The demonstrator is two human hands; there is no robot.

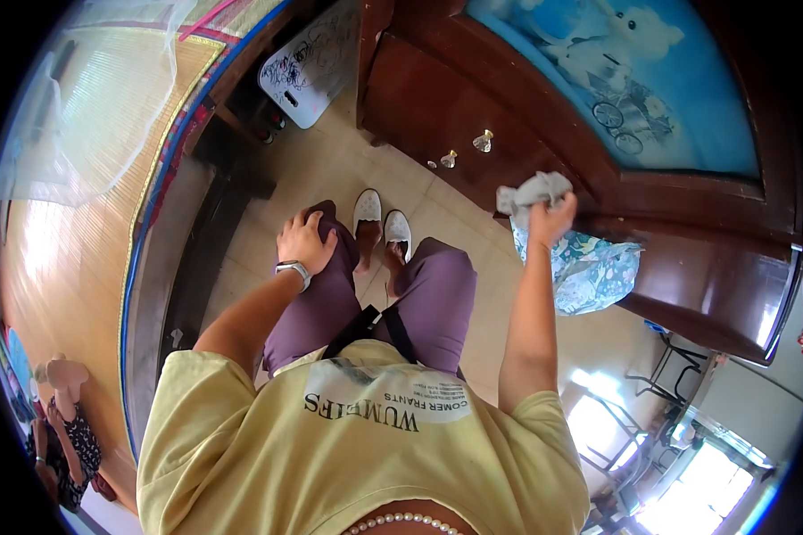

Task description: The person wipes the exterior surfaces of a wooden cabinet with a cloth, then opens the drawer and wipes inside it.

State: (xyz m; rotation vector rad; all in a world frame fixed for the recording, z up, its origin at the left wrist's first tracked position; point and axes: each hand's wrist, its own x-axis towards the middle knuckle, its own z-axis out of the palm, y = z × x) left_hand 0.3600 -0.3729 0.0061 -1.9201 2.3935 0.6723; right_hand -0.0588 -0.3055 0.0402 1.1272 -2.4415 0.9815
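White pearl necklace (401, 518) at six o'clock; crumpled grey cloth (537, 190) in the right hand (553, 220) at two o'clock.
Fingers clench the cloth, seemingly bunched for firm grip, near a glossy dark-brown wooden cabinet (437, 96). The left hand (303, 241) lies spread on the purple-trousered left leg (305, 323) at ten o'clock, likely for support.

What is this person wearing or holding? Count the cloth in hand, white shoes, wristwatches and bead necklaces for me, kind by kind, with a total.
Grey cloth, held in the right hand: 1
White shoes: 2
Wristwatch: 1
Bead necklace: 1
Total: 5
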